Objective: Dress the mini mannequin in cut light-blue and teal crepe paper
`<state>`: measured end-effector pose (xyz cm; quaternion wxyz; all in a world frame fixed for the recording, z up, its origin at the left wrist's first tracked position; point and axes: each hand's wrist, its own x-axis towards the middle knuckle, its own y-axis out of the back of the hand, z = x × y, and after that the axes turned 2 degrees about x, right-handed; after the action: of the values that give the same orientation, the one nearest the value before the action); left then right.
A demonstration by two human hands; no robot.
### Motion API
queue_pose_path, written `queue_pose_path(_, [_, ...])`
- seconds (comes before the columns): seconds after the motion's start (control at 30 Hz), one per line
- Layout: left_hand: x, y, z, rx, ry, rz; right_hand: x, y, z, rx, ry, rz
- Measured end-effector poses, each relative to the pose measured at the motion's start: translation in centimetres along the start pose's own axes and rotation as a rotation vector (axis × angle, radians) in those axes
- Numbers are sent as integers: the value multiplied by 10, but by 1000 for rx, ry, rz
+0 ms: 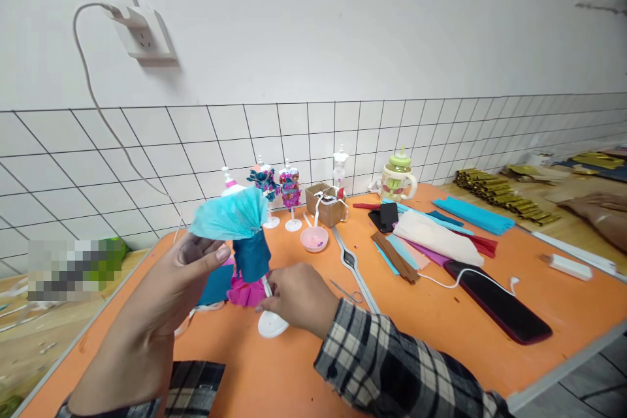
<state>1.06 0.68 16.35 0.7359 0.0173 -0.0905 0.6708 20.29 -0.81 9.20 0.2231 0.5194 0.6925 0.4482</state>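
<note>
A small dress-form mannequin stands tilted in front of me, its white round base point(273, 324) low over the orange table. Dark teal material point(253, 256) wraps its body, and a gathered sheet of light blue crepe paper point(230, 214) fans out leftward above that. My left hand point(198, 264) is closed at the underside of the light blue paper, thumb pointing right; its other fingers are partly hidden. With fingers wrapped round the white stand pole point(267, 286), my right hand point(298, 297) grips the mannequin below the teal part. Magenta ruffled paper point(245, 292) lies behind it.
Decorated mini mannequins point(290, 189) stand at the back beside a pink bowl point(314, 239) and a cardboard box point(326, 206). Scissors point(347, 292) lie right of my right hand. Further right are folded crepe papers point(435, 235), a black phone-like device point(499, 304) and a lidded cup point(399, 177).
</note>
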Motion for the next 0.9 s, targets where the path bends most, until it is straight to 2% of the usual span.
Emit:
queue_pose_path(0.1, [2, 6, -28, 237, -45, 134, 14, -8, 28, -55, -132, 11])
queue_pose_path(0.23, [-1, 22, -86, 594, -161, 121, 27, -18, 64, -81, -238, 55])
queue_pose_path(0.3, [-2, 32, -114, 788, -269, 65, 32, -24, 76, -78, -261, 78])
queue_pose_path(0.37, [-1, 41, -138, 930, -402, -76, 36, -29, 84, -72, -274, 90])
queue_pose_path(0.47, [3, 48, -163, 1162, -514, -180, 40, -34, 92, -72, -291, 98])
queue_pose_path(0.57, [5, 49, -175, 1323, -527, -261, 42, -37, 98, -83, -311, 104])
queue_pose_path(0.67, [5, 49, -180, 1352, -517, -318, 42, -38, 101, -87, -327, 101])
queue_pose_path(0.9, [2, 48, -177, 1341, -517, -295, 36, -41, 101, -60, -346, 169])
